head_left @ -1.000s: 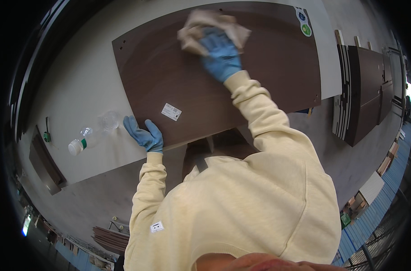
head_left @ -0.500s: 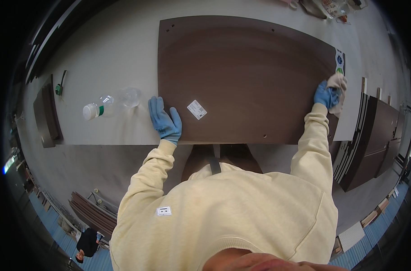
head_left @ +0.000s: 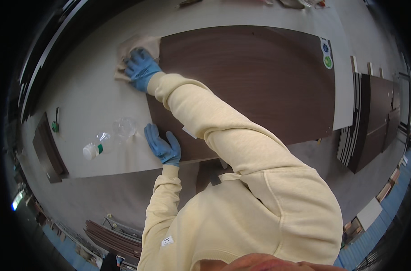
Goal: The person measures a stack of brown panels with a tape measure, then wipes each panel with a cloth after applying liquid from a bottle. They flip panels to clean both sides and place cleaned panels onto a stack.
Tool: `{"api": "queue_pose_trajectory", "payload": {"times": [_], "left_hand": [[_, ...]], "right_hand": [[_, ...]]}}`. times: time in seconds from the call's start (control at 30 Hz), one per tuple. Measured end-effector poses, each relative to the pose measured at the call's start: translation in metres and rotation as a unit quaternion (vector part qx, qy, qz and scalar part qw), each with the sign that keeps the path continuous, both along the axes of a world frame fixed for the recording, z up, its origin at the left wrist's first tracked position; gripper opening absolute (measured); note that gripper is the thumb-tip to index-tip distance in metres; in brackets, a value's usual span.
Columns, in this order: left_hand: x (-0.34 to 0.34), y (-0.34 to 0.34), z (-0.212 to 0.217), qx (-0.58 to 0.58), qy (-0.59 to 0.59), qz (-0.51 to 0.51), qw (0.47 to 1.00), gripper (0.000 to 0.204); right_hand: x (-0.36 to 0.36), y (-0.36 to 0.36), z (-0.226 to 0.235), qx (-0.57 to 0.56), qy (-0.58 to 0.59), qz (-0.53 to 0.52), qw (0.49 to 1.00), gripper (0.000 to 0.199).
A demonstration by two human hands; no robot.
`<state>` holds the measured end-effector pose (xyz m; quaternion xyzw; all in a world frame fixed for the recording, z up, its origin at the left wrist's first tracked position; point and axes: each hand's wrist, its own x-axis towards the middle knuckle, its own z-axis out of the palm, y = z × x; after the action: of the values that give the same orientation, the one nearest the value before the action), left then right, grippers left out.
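Observation:
A dark brown panel (head_left: 241,81) lies flat on a pale worktable, a label mostly covered by my right sleeve. My right hand (head_left: 142,68), in a blue glove, reaches across to the panel's far left corner. Under its fingers is a beige cloth (head_left: 123,58), bunched and overhanging the panel's left edge onto the table. My left hand (head_left: 164,145), also gloved in blue, rests at the near left corner with its fingers stretched out and thumb apart. It holds nothing. An oval-marked sticker (head_left: 326,53) sits at the panel's far right corner.
Left of my left hand, a clear plastic bottle (head_left: 107,139) with a white cap lies on its side. Beyond it are a green tool (head_left: 55,125) and narrow brown boards (head_left: 48,148). Stacked dark panels (head_left: 372,117) stand at the right. Several items lie along the table's far side.
My right hand has swept the cloth from the panel's right end to its far left corner. My left hand stays at the near left corner. The view has tilted slightly.

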<state>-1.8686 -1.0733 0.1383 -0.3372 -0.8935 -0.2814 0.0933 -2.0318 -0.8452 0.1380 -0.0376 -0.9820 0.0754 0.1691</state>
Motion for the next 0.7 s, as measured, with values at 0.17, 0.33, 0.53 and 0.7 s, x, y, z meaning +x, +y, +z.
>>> {"api": "queue_pose_trajectory", "payload": {"times": [0.17, 0.33, 0.53, 0.7], "left_hand": [[0.003, -0.002, -0.001, -0.004, -0.029, -0.002, 1.0, 0.051], [0.003, -0.001, -0.001, -0.022, -0.029, -0.01, 0.999, 0.049], [0.004, 0.002, -0.003, -0.035, -0.001, -0.027, 0.999, 0.049], [0.003, 0.002, -0.003, -0.044, 0.007, -0.02, 0.999, 0.05]], "right_hand": [[0.051, 0.054, -0.007, -0.056, 0.016, 0.097, 0.994, 0.048], [0.203, 0.215, -0.016, 0.039, 0.1, -0.072, 0.992, 0.047], [0.455, 0.432, -0.039, 0.101, 0.024, -0.528, 0.843, 0.058], [0.635, 0.352, -0.055, -0.031, -0.014, -0.564, 0.825, 0.064]]}}
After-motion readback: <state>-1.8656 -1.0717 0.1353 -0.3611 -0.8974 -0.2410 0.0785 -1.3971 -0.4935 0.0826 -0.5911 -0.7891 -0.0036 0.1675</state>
